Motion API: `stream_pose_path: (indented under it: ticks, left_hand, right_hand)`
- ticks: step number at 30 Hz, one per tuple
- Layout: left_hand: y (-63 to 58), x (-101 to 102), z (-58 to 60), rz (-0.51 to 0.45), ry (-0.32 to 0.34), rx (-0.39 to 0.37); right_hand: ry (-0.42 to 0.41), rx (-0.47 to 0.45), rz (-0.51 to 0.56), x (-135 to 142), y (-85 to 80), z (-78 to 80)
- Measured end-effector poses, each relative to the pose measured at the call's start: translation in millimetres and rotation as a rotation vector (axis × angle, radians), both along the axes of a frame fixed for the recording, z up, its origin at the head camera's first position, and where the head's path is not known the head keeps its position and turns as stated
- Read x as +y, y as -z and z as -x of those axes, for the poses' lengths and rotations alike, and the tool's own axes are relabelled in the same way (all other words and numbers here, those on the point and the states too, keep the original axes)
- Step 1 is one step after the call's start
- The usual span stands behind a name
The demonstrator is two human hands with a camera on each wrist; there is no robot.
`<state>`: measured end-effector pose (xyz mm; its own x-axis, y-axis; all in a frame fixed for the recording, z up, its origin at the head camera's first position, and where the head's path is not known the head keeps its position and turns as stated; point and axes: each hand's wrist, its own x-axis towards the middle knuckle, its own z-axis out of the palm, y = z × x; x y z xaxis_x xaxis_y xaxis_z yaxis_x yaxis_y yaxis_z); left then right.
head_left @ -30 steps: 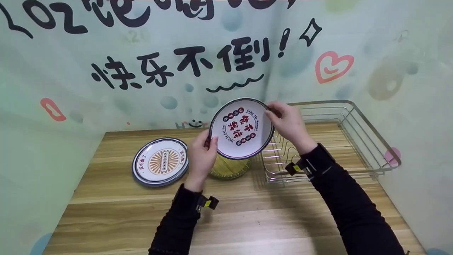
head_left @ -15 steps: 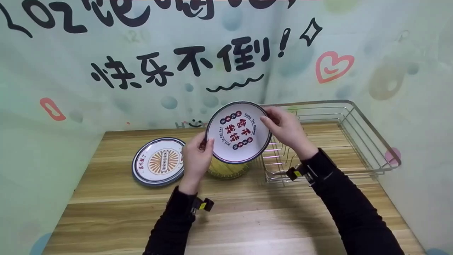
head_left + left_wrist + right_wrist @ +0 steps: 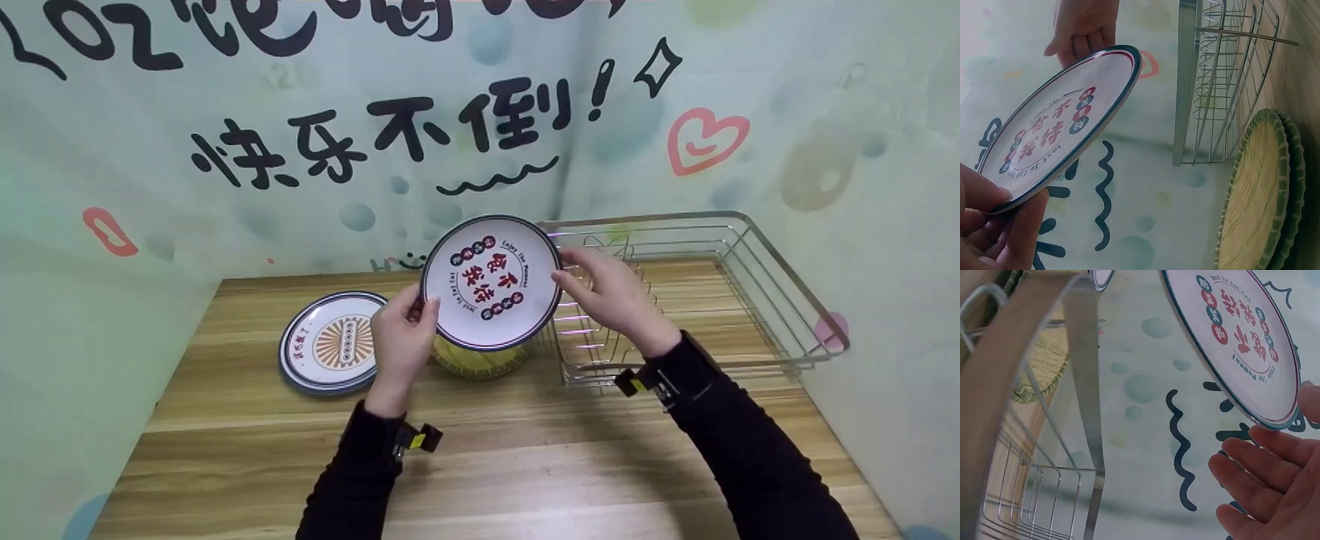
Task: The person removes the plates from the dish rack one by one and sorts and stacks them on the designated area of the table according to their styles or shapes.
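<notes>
A white plate (image 3: 491, 281) with a dark blue rim and red lettering is held up above the table, its face tilted toward the head camera. My left hand (image 3: 403, 336) pinches its left edge, with the thumb on the face and fingers behind, as the left wrist view shows. At the opposite edge is my right hand (image 3: 619, 294). Its fingers (image 3: 1261, 481) are extended and parted from the thumb, with the fingertips right at the rim. Below the held plate, round woven mats (image 3: 1255, 197) with green edging lie partly hidden.
Plates (image 3: 330, 345) with a sunburst print are stacked at the left, partly covered by my left hand. A metal wire dish rack (image 3: 739, 296) stands at the right on the wooden table (image 3: 525, 465). A printed backdrop (image 3: 300, 225) rises behind.
The plate and left hand have moved left and slightly down. The right hand has lowered a little, and its thumb has shifted from over the plate's face to its edge.
</notes>
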<state>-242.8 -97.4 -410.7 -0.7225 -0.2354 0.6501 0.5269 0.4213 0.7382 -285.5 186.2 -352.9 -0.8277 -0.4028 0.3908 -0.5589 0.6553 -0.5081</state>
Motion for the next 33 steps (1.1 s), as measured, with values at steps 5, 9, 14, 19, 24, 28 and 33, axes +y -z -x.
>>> stream_pose_path:
  ticks: [5, 9, 14, 19, 24, 28, 33]
  left_hand:
    - [-0.2, -5, -0.8, -0.007, -0.023, -0.041]
    - [0.8, -10, -1.4, -0.006, -0.044, -0.062]
    - [3.2, -16, -3.1, -0.012, -0.052, -0.076]
    - [6.3, -22, -4.6, -0.034, -0.048, -0.100]
    - [8.9, -29, -4.7, -0.031, -0.087, -0.135]
    - [11.6, -36, -4.1, -0.032, -0.125, -0.179]
    - [14.8, -43, -3.1, -0.059, -0.131, -0.240]
  right_hand:
    - [-0.047, 0.061, -0.033, 6, 6.7, -1.3]
    - [-0.072, 0.111, -0.062, 10, 12.5, -1.2]
    - [-0.054, 0.125, -0.107, 13, 18.0, -3.9]
    - [-0.053, 0.134, -0.153, 15, 24.3, -6.5]
    - [-0.075, 0.156, -0.186, 18, 30.1, -10.3]
    - [-0.093, 0.152, -0.191, 20, 33.4, -13.4]
    - [-0.093, 0.151, -0.190, 24, 37.8, -15.8]
